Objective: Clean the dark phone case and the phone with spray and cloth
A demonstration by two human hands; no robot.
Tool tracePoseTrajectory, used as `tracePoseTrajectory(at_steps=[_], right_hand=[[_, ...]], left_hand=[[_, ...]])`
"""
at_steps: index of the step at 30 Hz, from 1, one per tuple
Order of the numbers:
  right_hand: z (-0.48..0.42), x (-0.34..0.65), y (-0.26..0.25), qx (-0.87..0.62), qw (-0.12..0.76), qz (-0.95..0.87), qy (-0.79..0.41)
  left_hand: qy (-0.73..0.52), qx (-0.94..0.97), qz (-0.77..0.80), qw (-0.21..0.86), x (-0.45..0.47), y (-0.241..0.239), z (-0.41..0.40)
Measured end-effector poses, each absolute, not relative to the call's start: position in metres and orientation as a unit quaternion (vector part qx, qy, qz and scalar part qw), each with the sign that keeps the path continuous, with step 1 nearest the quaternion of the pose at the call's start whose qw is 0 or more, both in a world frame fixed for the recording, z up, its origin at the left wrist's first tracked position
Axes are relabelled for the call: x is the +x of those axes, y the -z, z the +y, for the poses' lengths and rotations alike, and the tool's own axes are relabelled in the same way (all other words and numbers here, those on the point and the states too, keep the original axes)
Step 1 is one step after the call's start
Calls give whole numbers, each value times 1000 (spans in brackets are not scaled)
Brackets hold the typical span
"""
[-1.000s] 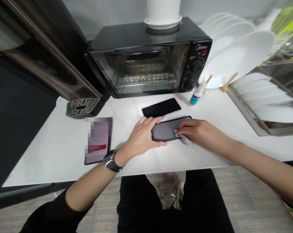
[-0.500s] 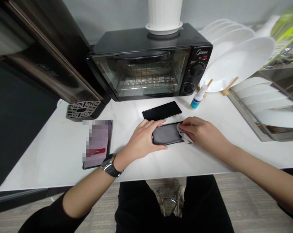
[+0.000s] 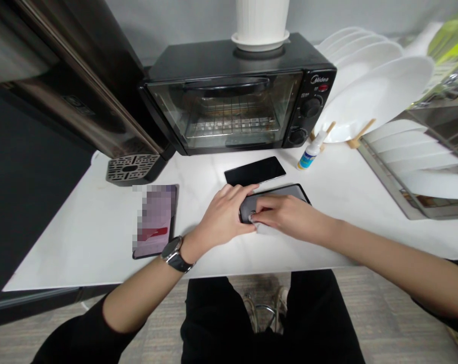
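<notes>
A dark phone [image 3: 285, 193] lies flat on the white table [image 3: 81, 237] in front of me. My left hand [image 3: 223, 215] grips its left end, thumb on the near edge and fingers on the far edge. My right hand [image 3: 285, 215] is closed on a small white cloth [image 3: 265, 228] and presses it on the phone's left part. A second black phone [image 3: 255, 171] lies just behind. A third phone [image 3: 155, 220] with a lit screen lies to the left.
A black toaster oven [image 3: 236, 98] stands at the back with a white pot [image 3: 261, 23] on top. A small spray bottle [image 3: 308, 151] stands to its right. White plates [image 3: 376, 91] lean in a rack, with more in a metal tray [image 3: 384, 167]. A dark appliance [image 3: 130, 168] stands at left.
My right hand slid the cloth to the phone's right end, then back across to its left end. My left hand kept its hold on the phone.
</notes>
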State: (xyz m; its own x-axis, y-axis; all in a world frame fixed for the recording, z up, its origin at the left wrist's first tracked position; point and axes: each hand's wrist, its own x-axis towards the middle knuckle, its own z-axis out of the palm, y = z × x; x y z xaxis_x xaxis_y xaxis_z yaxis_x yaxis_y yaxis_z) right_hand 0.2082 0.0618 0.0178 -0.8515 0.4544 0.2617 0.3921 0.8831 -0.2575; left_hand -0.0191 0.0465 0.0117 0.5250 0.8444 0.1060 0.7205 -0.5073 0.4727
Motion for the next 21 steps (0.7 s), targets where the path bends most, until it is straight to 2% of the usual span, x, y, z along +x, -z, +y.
tracePoseTrajectory(at_steps=[5,10,15,18,21], right_hand=[[58,280,-25,-290,118,-950,3],[49,284,-20,-375,87,-914,131],[55,250,-20,-426,95,-894,100],[62,232,-23,-408,57,-907,82],[65,210,-20,-358,81,-929,43]], left_hand=[[-161,851,464,185,-16,-13,45],[-166,853,457,189,-16,-15,45],[-168,856,447,200,-17,-17,45],[-167,857,446,197,-18,-17,46],[-168,859,444,194,-18,-16,47]])
